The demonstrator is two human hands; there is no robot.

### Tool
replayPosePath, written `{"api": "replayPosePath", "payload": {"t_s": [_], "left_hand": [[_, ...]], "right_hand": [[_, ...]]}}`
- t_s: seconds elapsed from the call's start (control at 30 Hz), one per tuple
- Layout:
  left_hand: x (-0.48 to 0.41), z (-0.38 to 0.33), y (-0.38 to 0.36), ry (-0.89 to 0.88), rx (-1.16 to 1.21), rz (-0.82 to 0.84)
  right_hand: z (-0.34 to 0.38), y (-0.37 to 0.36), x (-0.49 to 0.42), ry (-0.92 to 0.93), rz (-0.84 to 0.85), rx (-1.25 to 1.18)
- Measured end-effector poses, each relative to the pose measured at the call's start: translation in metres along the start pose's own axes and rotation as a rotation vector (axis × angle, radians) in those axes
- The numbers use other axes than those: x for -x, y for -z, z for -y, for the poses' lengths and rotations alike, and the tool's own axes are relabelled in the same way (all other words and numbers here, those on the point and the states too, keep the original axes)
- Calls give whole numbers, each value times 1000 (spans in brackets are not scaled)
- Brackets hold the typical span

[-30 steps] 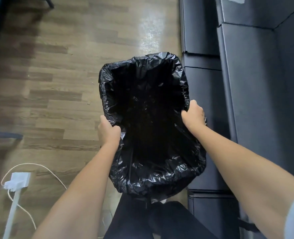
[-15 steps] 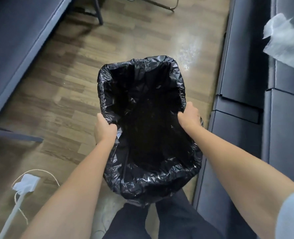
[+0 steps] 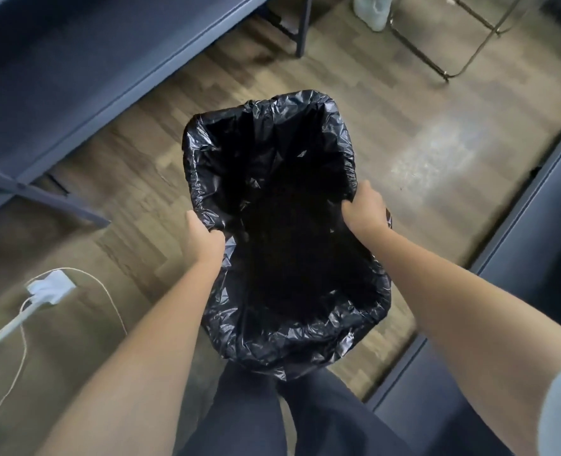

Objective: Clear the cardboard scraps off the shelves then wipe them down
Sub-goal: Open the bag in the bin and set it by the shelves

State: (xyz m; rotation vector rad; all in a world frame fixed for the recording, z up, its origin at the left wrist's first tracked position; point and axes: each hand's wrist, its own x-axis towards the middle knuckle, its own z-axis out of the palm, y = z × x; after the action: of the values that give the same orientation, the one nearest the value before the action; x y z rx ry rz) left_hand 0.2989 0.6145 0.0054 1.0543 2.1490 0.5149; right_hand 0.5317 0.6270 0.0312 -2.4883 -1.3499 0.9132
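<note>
A bin lined with a black trash bag (image 3: 266, 116) is held in front of me above the wooden floor, its mouth wide open and its inside too dark to see. My left hand (image 3: 203, 240) grips the bag's rim on the left side. My right hand (image 3: 366, 210) grips the rim on the right side. The dark blue shelf unit (image 3: 532, 258) runs along the right edge; no cardboard scraps or cloth show in this view.
A dark blue table or bench (image 3: 75, 60) with metal legs fills the upper left. A white power strip (image 3: 50, 287) with a cable lies on the floor at the left. A metal chair frame (image 3: 453, 44) stands at the top right. My dark trouser legs (image 3: 272, 416) are below the bag.
My view has swung left, away from the shelves; the white cloth on the shelf has left the frame. Both hands keep the same grip on the bag's rim.
</note>
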Motion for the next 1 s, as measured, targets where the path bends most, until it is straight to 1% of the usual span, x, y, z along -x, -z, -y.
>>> {"api": "replayPosePath", "payload": {"t_s": [0.27, 0.47, 0.63, 0.8, 1.0], "left_hand": [[-74, -22, 10, 161, -21, -80], [-133, -45, 23, 217, -37, -160], [-169, -71, 21, 318, -48, -208], [-193, -93, 10, 461, 31, -309], [-201, -114, -10, 597, 165, -412]], "right_hand": [[83, -12, -80, 136, 127, 91], [141, -26, -134, 195, 170, 104], [180, -31, -186, 229, 227, 117], [226, -36, -242, 368, 321, 236], [266, -33, -284, 521, 384, 369]]}}
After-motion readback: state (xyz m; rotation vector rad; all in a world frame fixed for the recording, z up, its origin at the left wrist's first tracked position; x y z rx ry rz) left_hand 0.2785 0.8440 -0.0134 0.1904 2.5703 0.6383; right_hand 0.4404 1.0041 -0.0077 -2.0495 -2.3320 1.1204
